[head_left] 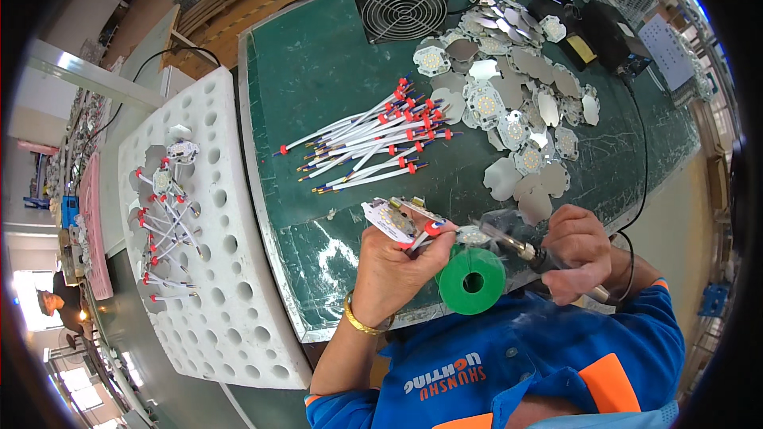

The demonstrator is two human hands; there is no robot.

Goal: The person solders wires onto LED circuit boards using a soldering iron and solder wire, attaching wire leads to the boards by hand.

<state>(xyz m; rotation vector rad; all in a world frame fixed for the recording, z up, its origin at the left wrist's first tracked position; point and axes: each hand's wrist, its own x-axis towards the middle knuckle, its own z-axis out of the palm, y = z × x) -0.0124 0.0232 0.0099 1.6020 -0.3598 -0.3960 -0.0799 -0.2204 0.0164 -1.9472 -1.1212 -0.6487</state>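
My left hand [401, 266] is closed around a small stack of LED circuit boards [388, 221]. Between its thumb and fingers is also a short white cable with a red band [430, 230]. My right hand [578, 250] grips a soldering iron [520, 248] by its handle, with the metal shaft pointing left toward the held boards. Exactly what the iron's tip touches is too blurred to tell. Just below and between my hands stands a green spool [493, 287]. Faint smoke hangs near the iron.
White cables with red bands [366, 139] lie on the green table [294, 56]. Loose LED boards [485, 103] are heaped to their right. At the back stand a black fan [404, 4] and a black box [612, 36] with a cord. A perforated white foam board [238, 326] holds wired boards at left.
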